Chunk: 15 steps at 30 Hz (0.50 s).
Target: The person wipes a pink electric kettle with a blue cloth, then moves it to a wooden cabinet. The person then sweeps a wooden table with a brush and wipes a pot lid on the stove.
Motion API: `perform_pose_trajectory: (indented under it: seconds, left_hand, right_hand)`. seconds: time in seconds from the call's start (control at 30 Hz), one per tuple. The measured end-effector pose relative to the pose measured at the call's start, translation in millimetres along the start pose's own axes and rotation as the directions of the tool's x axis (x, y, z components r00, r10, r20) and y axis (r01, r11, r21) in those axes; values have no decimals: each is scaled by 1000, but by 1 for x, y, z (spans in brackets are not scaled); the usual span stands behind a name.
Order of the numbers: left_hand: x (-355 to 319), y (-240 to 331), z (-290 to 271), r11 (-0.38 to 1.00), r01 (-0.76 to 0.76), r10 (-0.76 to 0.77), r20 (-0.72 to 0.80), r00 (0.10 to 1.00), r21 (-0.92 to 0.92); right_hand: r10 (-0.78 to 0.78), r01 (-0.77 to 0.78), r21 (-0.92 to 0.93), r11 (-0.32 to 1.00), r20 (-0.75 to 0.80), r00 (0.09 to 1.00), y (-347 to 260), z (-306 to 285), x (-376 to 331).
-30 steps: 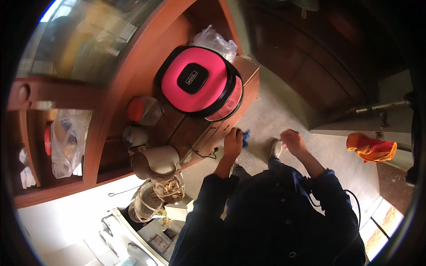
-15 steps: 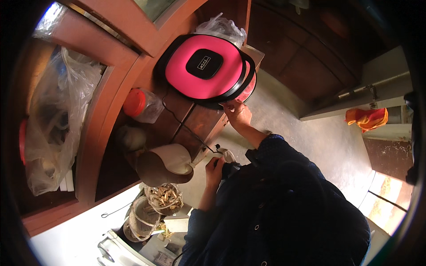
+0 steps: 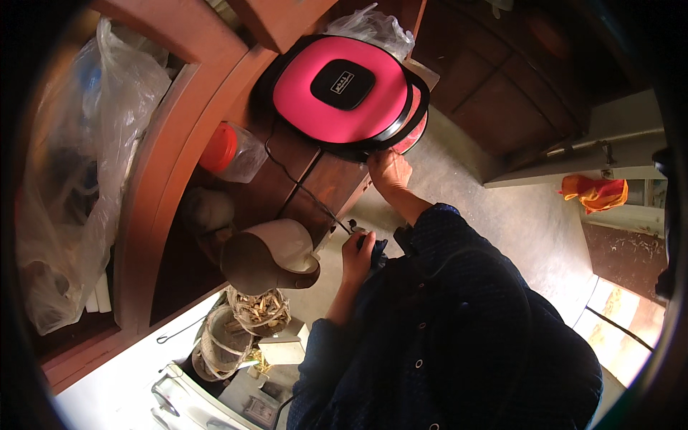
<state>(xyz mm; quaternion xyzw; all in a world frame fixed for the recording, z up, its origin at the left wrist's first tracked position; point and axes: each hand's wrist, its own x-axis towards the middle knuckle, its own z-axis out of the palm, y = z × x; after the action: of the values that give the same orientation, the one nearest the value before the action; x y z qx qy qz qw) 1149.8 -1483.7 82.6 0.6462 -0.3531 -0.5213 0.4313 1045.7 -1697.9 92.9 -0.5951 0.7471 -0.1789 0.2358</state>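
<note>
"While the right hand (image 3: 390, 172) is up at the griddle (image 3: 344, 89), what are its fingers doing?"

"They are bunched against the near edge, touching it just beside the black front handle. Whether they clamp it I cannot tell; the fingertips are hidden."

"And the griddle itself?"

"It sits on the cabinet (image 3: 328, 179), ahead of the person, close to the outer edge. The lid looks closed: pink, with a black square in the middle."

"Where is the left hand (image 3: 357, 256)?"

"Lower down, in front of the body and well apart from the right. Its fingers are curled round a dark bundle (image 3: 375, 252), closed on it. What the bundle is, I can't make out."

"Any cord?"

"A black cord (image 3: 297, 185) runs from the griddle across the cabinet top to just beside the left hand. Its end is too small to tell."

"What else is on that surface?"

"A clear jar (image 3: 246, 156) with a red lid, left of the griddle, and a brown and white jug (image 3: 276, 247) nearer the person. A plastic bag (image 3: 373, 32) lies beyond the griddle."

"And further off?"

"Wood chips (image 3: 266, 308) past the jug; an orange and red cloth (image 3: 595, 192) hanging at the right."
</note>
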Motion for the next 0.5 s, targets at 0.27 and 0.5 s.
perform_pose_trajectory:
  seconds: [0.27,0.5]
  left_hand:
    - [67,16,29,962,-234,258,-190,947,140]
    - [121,63,45,656,-219,289,27,957,722]
  right_hand:
    - [-45,47,-45,998,37,998,5,0,5]
    - [-176,187,156,970,-84,981,27,-9,3]
